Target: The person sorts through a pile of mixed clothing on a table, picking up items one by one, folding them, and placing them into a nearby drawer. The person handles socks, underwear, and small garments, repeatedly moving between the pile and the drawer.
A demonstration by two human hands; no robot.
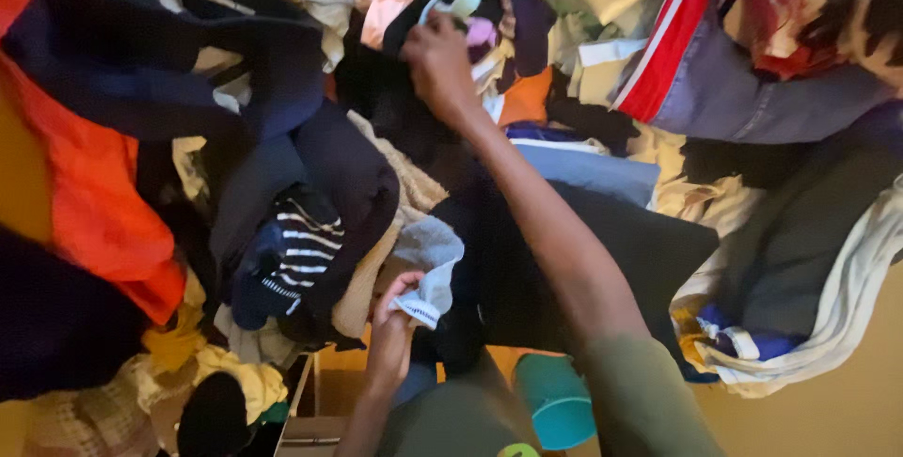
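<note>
Head view: two bare hands sorting through a heaped pile of clothes.

The left hand (390, 330), nearer the body, has its grip pinched closed on the hem of a grey garment (431, 269) rising just above it. The right hand (437, 62), stretched far ahead, has its grip curled into a black garment (395, 100) lying directly beneath it.

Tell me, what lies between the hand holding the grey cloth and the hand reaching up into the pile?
In the head view, a black garment lies between the left hand, pinching a grey cloth, and the right hand.
</note>
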